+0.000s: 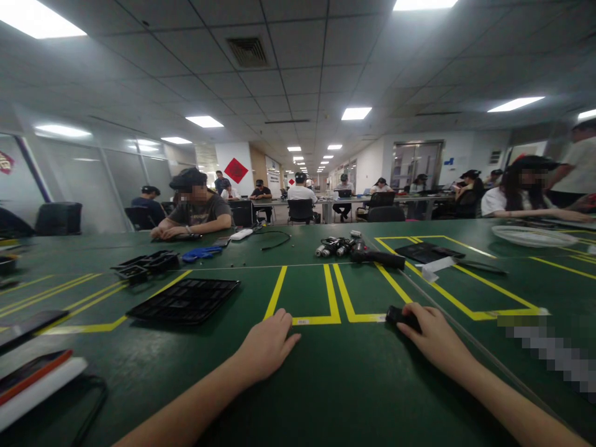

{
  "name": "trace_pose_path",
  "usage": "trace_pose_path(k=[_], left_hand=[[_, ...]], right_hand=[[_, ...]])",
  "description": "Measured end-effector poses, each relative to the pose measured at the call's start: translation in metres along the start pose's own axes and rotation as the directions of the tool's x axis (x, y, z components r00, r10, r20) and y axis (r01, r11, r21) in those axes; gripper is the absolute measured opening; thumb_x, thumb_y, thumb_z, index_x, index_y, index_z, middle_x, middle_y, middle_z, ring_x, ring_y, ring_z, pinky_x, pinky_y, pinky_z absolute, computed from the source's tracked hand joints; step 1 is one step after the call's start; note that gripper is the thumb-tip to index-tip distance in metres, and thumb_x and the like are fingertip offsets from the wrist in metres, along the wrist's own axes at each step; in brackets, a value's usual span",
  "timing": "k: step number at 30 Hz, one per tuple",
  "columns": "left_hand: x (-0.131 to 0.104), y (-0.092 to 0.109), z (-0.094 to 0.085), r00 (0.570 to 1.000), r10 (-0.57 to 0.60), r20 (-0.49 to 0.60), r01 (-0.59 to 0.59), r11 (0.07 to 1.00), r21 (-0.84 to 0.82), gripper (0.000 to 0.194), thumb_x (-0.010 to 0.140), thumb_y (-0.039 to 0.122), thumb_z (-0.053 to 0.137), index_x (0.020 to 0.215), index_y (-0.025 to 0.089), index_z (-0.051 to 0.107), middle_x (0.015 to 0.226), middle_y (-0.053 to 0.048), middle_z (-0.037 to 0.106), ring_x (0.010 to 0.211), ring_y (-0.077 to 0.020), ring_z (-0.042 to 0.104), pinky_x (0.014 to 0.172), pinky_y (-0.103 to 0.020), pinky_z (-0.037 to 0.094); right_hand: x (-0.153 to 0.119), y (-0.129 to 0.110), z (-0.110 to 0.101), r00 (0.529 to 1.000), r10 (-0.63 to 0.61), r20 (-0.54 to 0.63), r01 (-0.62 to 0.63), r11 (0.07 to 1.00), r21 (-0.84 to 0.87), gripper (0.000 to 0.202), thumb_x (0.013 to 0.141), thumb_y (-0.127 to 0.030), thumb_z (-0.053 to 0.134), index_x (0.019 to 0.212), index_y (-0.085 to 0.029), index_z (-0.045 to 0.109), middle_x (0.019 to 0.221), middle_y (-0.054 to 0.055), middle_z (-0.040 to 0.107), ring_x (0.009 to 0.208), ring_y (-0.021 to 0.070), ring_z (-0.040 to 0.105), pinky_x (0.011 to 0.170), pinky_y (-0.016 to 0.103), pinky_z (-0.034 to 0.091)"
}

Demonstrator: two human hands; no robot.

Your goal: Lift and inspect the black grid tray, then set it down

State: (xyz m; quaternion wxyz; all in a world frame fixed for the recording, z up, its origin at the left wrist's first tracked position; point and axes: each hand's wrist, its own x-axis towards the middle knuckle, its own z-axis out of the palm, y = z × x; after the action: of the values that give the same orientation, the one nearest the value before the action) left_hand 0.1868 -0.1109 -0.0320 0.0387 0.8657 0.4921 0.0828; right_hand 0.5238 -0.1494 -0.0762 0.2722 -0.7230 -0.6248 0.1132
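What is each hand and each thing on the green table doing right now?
left hand: flat on the table, holding nothing
right hand: fingers on a small black object
small black object: lying on the yellow tape line
black tray: lying flat
electric screwdriver: lying on its side
blue scissors: lying flat

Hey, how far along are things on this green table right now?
Early, by the look of it. Laid out: a black tray, a power screwdriver and small cylinders. In hand: the right hand covers a small black part; the left hand rests flat on the table. The yellow boxes ahead hold nothing yet.
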Motion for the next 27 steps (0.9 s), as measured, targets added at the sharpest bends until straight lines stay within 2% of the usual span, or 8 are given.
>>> trace_pose_path(k=[7,9,11,13,15,21,24,27], left_hand=[[0.001,-0.009,0.015,0.998,0.044,-0.049,-0.044,0.999,0.004,0.032,0.087,0.037,0.038,0.082,0.016,0.062,0.079,-0.006,0.063,0.072,-0.0188,0.058,0.07,-0.032,0.043],[0.001,-0.009,0.016,0.993,0.014,-0.121,-0.028,0.993,-0.117,0.031,0.084,0.039,0.043,0.074,0.016,0.062,0.071,-0.004,0.061,0.066,-0.0179,0.056,0.066,-0.032,0.043],[0.004,-0.012,0.008,0.969,-0.149,-0.196,0.061,0.917,-0.394,0.032,0.08,0.042,0.048,0.064,0.016,0.058,0.058,-0.001,0.055,0.054,-0.0153,0.052,0.056,-0.028,0.042],[0.012,-0.023,-0.009,0.869,-0.449,-0.209,0.182,0.682,-0.708,0.036,0.078,0.045,0.05,0.057,0.017,0.05,0.047,0.003,0.045,0.043,-0.0117,0.044,0.045,-0.023,0.036],[0.021,-0.045,-0.032,0.714,-0.678,-0.174,0.221,0.455,-0.862,0.036,0.082,0.041,0.045,0.055,0.018,0.04,0.044,0.007,0.035,0.038,-0.0085,0.038,0.039,-0.019,0.031],[0.014,-0.142,-0.075,0.506,-0.828,-0.241,0.395,0.471,-0.789,0.032,0.086,0.025,0.029,0.054,0.021,0.026,0.043,0.008,0.024,0.034,-0.0072,0.027,0.038,-0.018,0.023],[-0.005,-0.181,-0.075,0.522,-0.813,-0.259,0.548,0.551,-0.629,0.032,0.072,0.033,0.054,0.049,0.021,0.035,0.04,0.003,0.034,0.043,-0.0166,0.045,0.043,-0.024,0.031],[-0.014,-0.208,-0.073,0.637,-0.727,-0.255,0.591,0.673,-0.444,0.035,0.051,0.029,0.071,0.042,0.022,0.038,0.04,-0.002,0.043,0.063,-0.0309,0.057,0.057,-0.035,0.041]], right_hand=[[0.001,0.003,0.002,1.0,-0.012,-0.015,0.012,1.0,-0.019,0.029,0.076,-0.041,0.043,0.097,-0.022,0.049,0.106,0.012,0.051,0.108,0.0277,0.045,0.09,0.043,0.039],[0.001,0.004,0.003,1.0,-0.009,-0.017,0.009,1.0,-0.023,0.031,0.076,-0.042,0.042,0.098,-0.022,0.049,0.107,0.012,0.051,0.108,0.028,0.045,0.09,0.043,0.039],[0.002,0.005,0.004,1.0,-0.011,-0.013,0.011,1.0,-0.029,0.032,0.076,-0.043,0.042,0.099,-0.022,0.048,0.107,0.012,0.051,0.108,0.0283,0.045,0.09,0.043,0.039],[0.002,0.005,0.004,1.0,-0.018,-0.008,0.018,0.999,-0.033,0.031,0.075,-0.043,0.042,0.097,-0.022,0.048,0.105,0.012,0.051,0.108,0.0282,0.045,0.089,0.043,0.039],[0.002,0.004,0.003,1.0,-0.025,-0.005,0.025,0.999,-0.034,0.029,0.075,-0.042,0.042,0.095,-0.022,0.048,0.104,0.012,0.052,0.107,0.028,0.045,0.089,0.043,0.039],[-0.001,-0.001,-0.001,1.0,-0.017,0.004,0.017,1.0,-0.023,0.028,0.076,-0.041,0.041,0.095,-0.022,0.048,0.105,0.012,0.051,0.107,0.0281,0.045,0.089,0.044,0.039],[-0.001,-0.002,0.0,1.0,-0.01,0.001,0.01,1.0,-0.019,0.027,0.077,-0.041,0.042,0.095,-0.022,0.049,0.105,0.012,0.051,0.107,0.0282,0.045,0.089,0.044,0.039],[0.001,0.0,0.001,1.0,-0.018,0.002,0.018,1.0,-0.017,0.026,0.077,-0.041,0.042,0.094,-0.022,0.049,0.106,0.012,0.052,0.107,0.028,0.045,0.089,0.044,0.039]])
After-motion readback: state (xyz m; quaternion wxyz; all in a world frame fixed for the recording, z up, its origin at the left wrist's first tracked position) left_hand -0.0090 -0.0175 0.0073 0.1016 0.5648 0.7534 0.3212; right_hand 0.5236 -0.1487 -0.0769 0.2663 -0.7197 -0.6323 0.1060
